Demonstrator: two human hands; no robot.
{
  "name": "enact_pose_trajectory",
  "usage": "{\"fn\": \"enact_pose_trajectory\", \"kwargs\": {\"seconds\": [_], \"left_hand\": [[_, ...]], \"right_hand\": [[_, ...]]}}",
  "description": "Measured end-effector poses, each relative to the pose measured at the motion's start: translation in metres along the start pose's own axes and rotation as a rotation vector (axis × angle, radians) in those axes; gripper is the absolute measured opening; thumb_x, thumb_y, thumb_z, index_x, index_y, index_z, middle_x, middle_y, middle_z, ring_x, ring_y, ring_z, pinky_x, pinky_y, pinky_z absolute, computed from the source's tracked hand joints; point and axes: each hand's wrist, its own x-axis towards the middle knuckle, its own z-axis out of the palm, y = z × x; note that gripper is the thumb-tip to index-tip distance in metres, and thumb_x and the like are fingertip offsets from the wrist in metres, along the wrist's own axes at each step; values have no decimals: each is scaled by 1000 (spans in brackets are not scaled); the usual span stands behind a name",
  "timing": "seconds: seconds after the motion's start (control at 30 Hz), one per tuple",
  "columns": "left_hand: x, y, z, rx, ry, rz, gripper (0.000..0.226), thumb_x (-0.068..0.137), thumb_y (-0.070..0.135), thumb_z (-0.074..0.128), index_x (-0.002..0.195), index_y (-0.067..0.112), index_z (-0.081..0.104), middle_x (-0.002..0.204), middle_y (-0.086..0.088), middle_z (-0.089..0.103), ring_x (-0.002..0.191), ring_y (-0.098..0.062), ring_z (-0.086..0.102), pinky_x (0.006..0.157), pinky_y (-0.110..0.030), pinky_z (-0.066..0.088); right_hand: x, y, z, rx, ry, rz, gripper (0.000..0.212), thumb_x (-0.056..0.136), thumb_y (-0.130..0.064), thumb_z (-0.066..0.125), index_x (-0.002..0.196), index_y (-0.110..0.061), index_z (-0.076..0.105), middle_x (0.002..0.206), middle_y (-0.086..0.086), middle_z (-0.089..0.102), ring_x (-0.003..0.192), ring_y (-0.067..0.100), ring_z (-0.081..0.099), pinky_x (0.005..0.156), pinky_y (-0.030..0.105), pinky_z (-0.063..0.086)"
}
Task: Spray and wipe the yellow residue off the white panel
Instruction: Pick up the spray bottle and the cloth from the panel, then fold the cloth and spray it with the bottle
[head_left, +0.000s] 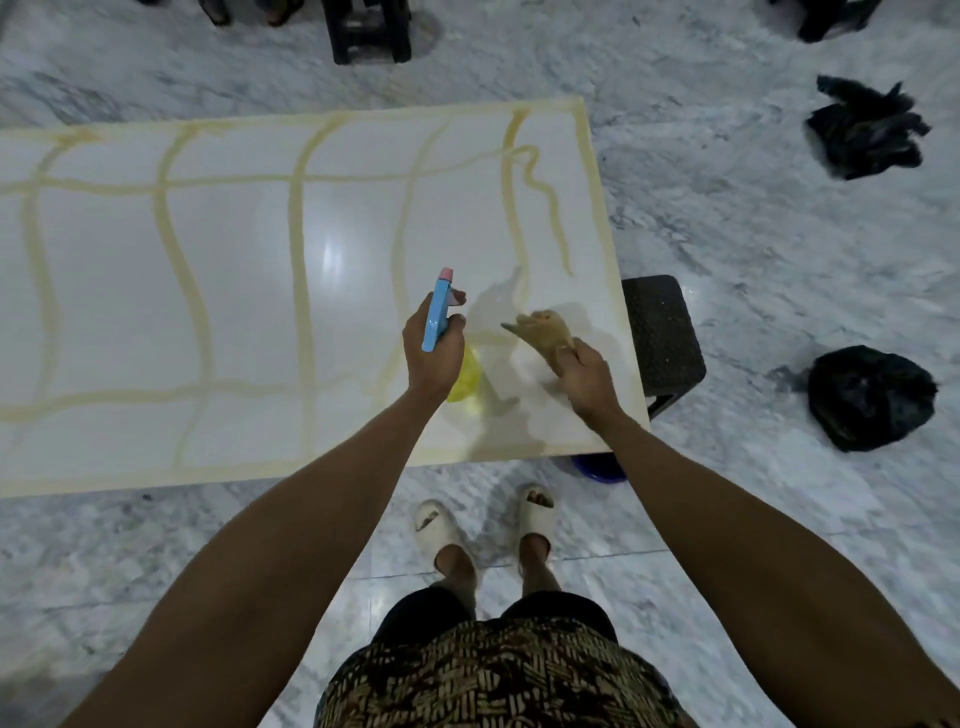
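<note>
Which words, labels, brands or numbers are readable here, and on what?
None readable.
Spray bottle in the left hand: blue head, pink nozzle, yellow body mostly hidden; no label shows.
White panel: only yellow residue lines, no writing.
Cloth in the right hand: plain.
Black bags and black stool: no print visible.
Shirt: a pattern, not text.
</note>
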Motion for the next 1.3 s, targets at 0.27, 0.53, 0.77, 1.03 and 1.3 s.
{"fn": "enact_pose_trajectory", "kwargs": {"seconds": [0.27, 0.53, 0.77, 1.03, 1.3], "left_hand": [[32, 47, -24, -231, -193, 5, 34, 85, -5, 53, 112, -5, 72, 88, -3, 72, 79, -14, 67, 56, -28, 55], [63, 89, -66, -211, -376, 122, 44, 96, -10, 49, 131, 7, 69, 92, -16, 69, 64, -10, 63, 51, -28, 58], [95, 111, -89, -78, -423, 138, 50, 97, 1, 55, 131, 34, 70, 80, -10, 71, 74, -29, 68, 49, -32, 54], [129, 107, -82, 199, -458, -36, 45, 78, 29, 57, 109, 7, 81, 76, -2, 79, 71, -43, 76, 77, -55, 65], [174, 109, -41, 236, -416, -180, 51, 78, 38, 58, 110, 6, 80, 71, -6, 77, 76, -48, 76, 72, -58, 65]], "right_hand": [[14, -78, -22, 974, -111, 218, 57, 100, -51, 45, 139, -11, 55, 137, 14, 61, 119, 28, 63, 82, 38, 58], [14, -145, 0, 1372, -250, 126, 52, 103, -44, 44, 136, -5, 53, 132, 19, 62, 114, 35, 66, 80, 51, 58], [38, -175, 22, 1234, -263, 163, 56, 105, -41, 34, 145, -2, 44, 139, 20, 57, 130, 33, 54, 114, 49, 36], [84, -187, 33, 1051, -336, 164, 73, 101, -60, 28, 144, -5, 47, 145, 16, 53, 135, 31, 49, 117, 49, 32], [144, -197, 14, 951, -348, 117, 69, 98, -60, 36, 141, -8, 52, 142, 12, 56, 131, 29, 53, 112, 45, 40]]}}
